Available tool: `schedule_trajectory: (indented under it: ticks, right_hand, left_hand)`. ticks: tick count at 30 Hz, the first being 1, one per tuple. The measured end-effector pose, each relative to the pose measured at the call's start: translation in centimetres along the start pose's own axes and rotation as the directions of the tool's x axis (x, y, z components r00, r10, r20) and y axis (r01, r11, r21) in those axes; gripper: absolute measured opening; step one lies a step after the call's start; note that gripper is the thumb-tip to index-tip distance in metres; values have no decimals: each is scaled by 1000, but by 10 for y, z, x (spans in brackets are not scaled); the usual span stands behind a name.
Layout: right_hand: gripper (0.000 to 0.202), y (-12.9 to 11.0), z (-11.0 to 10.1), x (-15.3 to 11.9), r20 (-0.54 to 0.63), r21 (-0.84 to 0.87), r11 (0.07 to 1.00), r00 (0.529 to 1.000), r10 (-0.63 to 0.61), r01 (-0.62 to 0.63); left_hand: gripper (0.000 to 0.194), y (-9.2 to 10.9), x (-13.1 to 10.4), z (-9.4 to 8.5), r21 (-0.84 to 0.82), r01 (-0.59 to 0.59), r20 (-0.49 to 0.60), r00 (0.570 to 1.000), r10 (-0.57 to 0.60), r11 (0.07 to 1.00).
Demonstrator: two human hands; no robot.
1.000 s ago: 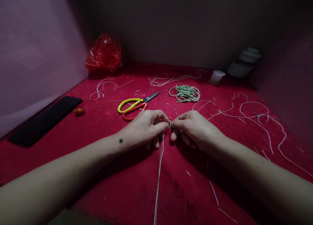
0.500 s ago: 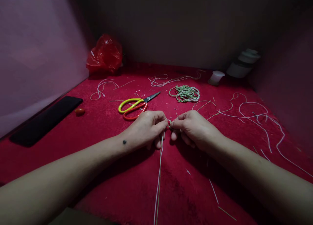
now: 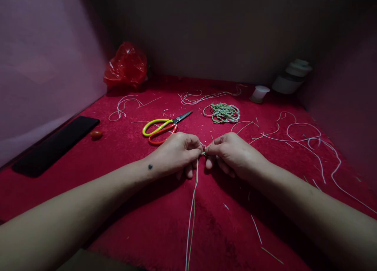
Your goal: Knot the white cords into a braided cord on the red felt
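My left hand (image 3: 184, 153) and my right hand (image 3: 232, 153) meet at the middle of the red cloth, fingertips pinched a small gap apart. Between them is a small piece of thin cord, white and green, its knot too small to make out. Two long cord ends (image 3: 194, 196), one white and one greenish, run from the fingers down to the near edge. Just beyond my left hand lie scissors (image 3: 163, 127) with one yellow and one red handle, blades pointing away to the right. A bundle of braided green and white cords (image 3: 224, 113) rests beyond my right hand.
Loose cords (image 3: 312, 139) spread over the right side, with short clippings scattered about. A black phone-like slab (image 3: 55, 145) and a small red oval thing (image 3: 96, 134) lie left. At the back are a red plastic bag (image 3: 126, 66), a white spool (image 3: 259, 93) and a pale container (image 3: 291, 77).
The hands stay almost in place, still pinching the cord. The hanging cord ends have shifted slightly right and spread a little apart near the top.
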State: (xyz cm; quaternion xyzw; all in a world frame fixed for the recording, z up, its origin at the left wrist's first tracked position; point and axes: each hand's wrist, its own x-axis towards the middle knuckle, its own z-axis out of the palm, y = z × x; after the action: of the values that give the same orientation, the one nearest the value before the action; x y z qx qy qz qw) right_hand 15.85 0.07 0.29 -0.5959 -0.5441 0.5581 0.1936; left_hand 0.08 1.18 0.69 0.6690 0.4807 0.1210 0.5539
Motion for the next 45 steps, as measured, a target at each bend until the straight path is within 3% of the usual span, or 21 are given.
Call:
schedule_trajectory:
  ticks: [10, 22, 29, 35, 41, 45]
  right_hand:
    - [28, -1, 0, -1, -7, -5, 1000, 1000, -1, 1]
    - [26, 1, -1, 1, -2, 15, 1000, 1000, -22, 22]
    - [25, -2, 1, -2, -20, 17, 1000, 1000, 3, -3]
    - [25, 2, 1, 2, -30, 8, 1000, 1000, -8, 8]
    - [26, 5, 0, 4, -21, -23, 1000, 1000, -21, 20]
    - [25, 6, -1, 5, -29, -30, 999, 999, -19, 18]
  left_hand:
    - [17, 0, -1, -1, -13, 30, -57, 998, -30, 999]
    - [17, -6, 3, -3, 58, -19, -3, 1000, 19, 998]
    - [17, 0, -3, -6, 125, 31, -115, 993, -17, 992]
    - [22, -7, 3, -8, 198, -9, -67, 997, 23, 980]
    - [20, -2, 0, -7, 79, 21, -57, 998, -17, 997]
    - [15, 1, -5, -9, -76, -54, -21, 998, 52, 996]
